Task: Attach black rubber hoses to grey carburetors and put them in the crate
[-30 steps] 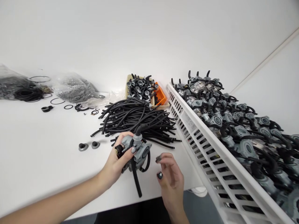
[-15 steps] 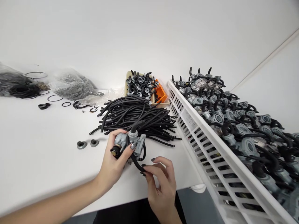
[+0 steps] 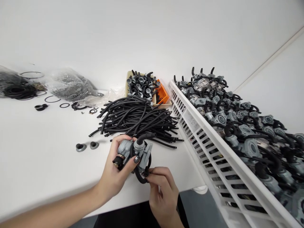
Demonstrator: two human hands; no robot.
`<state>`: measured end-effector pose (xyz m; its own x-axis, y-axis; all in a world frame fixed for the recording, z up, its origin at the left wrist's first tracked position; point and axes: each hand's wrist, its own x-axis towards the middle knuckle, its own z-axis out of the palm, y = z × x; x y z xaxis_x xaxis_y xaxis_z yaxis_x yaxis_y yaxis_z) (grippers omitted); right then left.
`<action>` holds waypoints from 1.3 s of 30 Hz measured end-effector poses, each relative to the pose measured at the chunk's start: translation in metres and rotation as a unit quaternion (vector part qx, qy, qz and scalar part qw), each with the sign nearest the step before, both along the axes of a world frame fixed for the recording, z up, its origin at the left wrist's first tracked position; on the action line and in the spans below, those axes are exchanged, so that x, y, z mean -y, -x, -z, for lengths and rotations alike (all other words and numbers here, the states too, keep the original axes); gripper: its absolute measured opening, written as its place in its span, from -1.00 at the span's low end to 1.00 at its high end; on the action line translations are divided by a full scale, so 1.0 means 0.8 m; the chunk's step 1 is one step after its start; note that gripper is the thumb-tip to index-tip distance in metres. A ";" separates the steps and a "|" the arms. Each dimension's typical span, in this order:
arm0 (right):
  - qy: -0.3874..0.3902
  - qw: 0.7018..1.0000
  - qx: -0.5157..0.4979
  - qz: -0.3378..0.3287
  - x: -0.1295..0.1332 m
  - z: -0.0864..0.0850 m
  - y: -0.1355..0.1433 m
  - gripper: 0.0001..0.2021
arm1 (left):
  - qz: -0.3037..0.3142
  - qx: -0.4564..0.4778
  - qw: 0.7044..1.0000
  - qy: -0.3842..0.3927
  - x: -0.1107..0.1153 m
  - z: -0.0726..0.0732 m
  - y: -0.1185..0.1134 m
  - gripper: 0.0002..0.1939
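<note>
A grey metal carburetor with a black rubber elbow on its top cap is gripped in my left hand, thumb across its front. A black rubber hose curves down round the carburetor's lower side. My right hand pinches this hose near its lower bend, close under the carburetor; the fingertips partly hide the hose's end. Just beyond my hands lies a pile of black hoses. Two small grey and black caps rest on the table left of my left hand.
On the right, a white slatted crate is heaped with carburetors. A cream bin of capped elbows and an orange tray stand behind the hoses. Plastic bags of parts and black rings lie at the left.
My right hand has brought the hose's lower part in closer under the carburetor, its fingers now more closed. The carburetor has shifted slightly right and down, its top elbow now pointing further right.
</note>
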<state>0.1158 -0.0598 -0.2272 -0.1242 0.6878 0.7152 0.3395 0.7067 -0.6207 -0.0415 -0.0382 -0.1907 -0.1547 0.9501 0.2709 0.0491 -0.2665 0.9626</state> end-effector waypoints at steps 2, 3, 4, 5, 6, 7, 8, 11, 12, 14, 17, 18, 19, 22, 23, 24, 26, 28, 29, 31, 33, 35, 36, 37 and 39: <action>-0.011 1.000 -0.003 0.014 0.001 0.001 0.002 -0.59 | -0.002 -0.003 1.000 -0.001 0.001 0.001 0.000 -0.65; -0.015 1.000 -0.005 0.021 0.001 0.000 0.003 -0.58 | -0.004 -0.005 1.000 0.000 0.001 0.001 0.000 -0.66; -0.017 0.999 -0.006 0.029 0.001 -0.001 0.004 -0.58 | -0.003 -0.005 1.000 0.004 0.001 0.001 0.000 -0.66; -0.018 0.999 -0.007 0.036 0.001 -0.002 0.005 -0.58 | 0.000 -0.003 1.000 0.009 0.002 0.001 -0.001 -0.66; -0.016 0.999 -0.008 0.042 0.001 -0.003 0.006 -0.58 | 0.007 0.001 1.000 0.014 0.002 0.001 -0.001 -0.66; -0.015 0.999 -0.009 0.045 0.001 -0.004 0.006 -0.58 | 0.013 0.005 1.000 0.017 0.002 0.001 -0.001 -0.66; -0.014 0.999 -0.010 0.046 0.001 -0.004 0.006 -0.58 | 0.016 0.007 1.000 0.015 0.003 0.000 -0.001 -0.65; 0.016 0.999 -0.016 0.037 0.004 -0.003 0.002 -0.64 | 0.004 0.007 1.000 0.007 0.003 0.000 -0.001 -0.63; 0.043 0.998 -0.024 0.029 0.004 -0.002 0.000 -0.64 | 0.000 0.007 1.000 0.013 0.003 0.000 -0.001 -0.63; 0.126 0.991 -0.045 0.002 0.004 -0.001 -0.003 -0.48 | -0.001 0.012 0.999 0.040 0.003 0.000 -0.001 -0.62; 0.253 0.961 -0.090 -0.064 -0.002 -0.002 -0.004 -0.17 | 0.027 0.026 0.996 0.076 0.002 0.000 -0.001 -0.58; 0.286 0.948 -0.109 -0.090 -0.005 -0.004 -0.004 -0.15 | 0.040 0.033 0.995 0.083 0.002 0.000 -0.002 -0.58; 0.313 0.934 -0.128 -0.112 -0.008 -0.005 -0.003 -0.16 | 0.051 0.040 0.994 0.088 0.002 0.000 -0.002 -0.57; 0.356 0.905 -0.192 -0.133 -0.013 -0.010 -0.001 -0.27 | 0.064 0.049 0.992 0.102 0.001 0.000 -0.004 -0.56; 0.362 0.899 -0.213 -0.123 -0.014 -0.012 -0.001 -0.32 | 0.064 0.049 0.991 0.107 0.001 -0.001 -0.005 -0.56; 0.366 0.894 -0.232 -0.113 -0.014 -0.013 -0.001 -0.35 | 0.066 0.049 0.990 0.113 0.001 -0.001 -0.005 -0.57; 0.377 0.883 -0.261 -0.099 -0.015 -0.014 0.000 -0.39 | 0.073 0.052 0.989 0.120 0.000 -0.001 -0.006 -0.59; 0.394 0.871 -0.274 -0.101 -0.016 -0.015 0.000 -0.39 | 0.080 0.059 0.988 0.122 -0.001 0.000 -0.005 -0.59; 0.403 0.867 -0.276 -0.102 -0.017 -0.016 0.000 -0.38 | 0.083 0.065 0.987 0.124 -0.002 0.001 -0.004 -0.60; 0.417 0.862 -0.270 -0.096 -0.018 -0.017 0.000 -0.36 | 0.089 0.090 0.983 0.136 -0.006 0.004 -0.002 -0.62; 0.413 0.867 -0.263 -0.087 -0.019 -0.018 -0.001 -0.38 | 0.099 0.142 0.973 0.154 -0.011 0.005 0.001 -0.64; 0.389 0.880 -0.259 -0.082 -0.020 -0.017 -0.003 -0.47 | 0.089 0.213 0.957 0.178 -0.016 0.005 0.003 -0.62; 0.372 0.888 -0.257 -0.085 -0.020 -0.016 -0.005 -0.51 | 0.076 0.251 0.945 0.196 -0.018 0.004 0.004 -0.58; 0.356 0.894 -0.257 -0.089 -0.021 -0.014 -0.006 -0.55 | 0.062 0.287 0.931 0.219 -0.020 0.003 0.004 -0.55; 0.332 0.901 -0.263 -0.091 -0.022 -0.009 -0.009 -0.59 | 0.051 0.344 0.899 0.267 -0.021 0.000 0.004 -0.47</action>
